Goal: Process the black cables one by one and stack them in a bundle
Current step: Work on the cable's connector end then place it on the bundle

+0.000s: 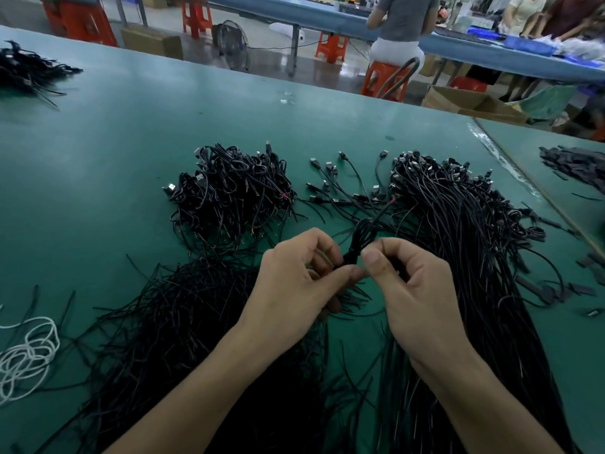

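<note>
A folded black cable (pixel 360 239) stands up between my two hands over the green table (pixel 114 152). My left hand (pixel 294 283) grips its lower part with curled fingers and thumb. My right hand (pixel 412 290) pinches the same cable from the right, thumb and forefinger at the fold. A heap of coiled finished cables (pixel 232 191) lies behind my left hand. A long bundle of straight cables (pixel 458 257) with USB plugs runs along the right. Thin black ties (pixel 183 322) are spread in a pile under my left forearm.
Loose USB cables (pixel 347 188) lie between the two piles. A white cord (pixel 26 352) sits at the left edge, another black heap (pixel 26 70) at far left. Black strips (pixel 576 165) lie on the right table. People sit at a blue bench (pixel 491 50) behind.
</note>
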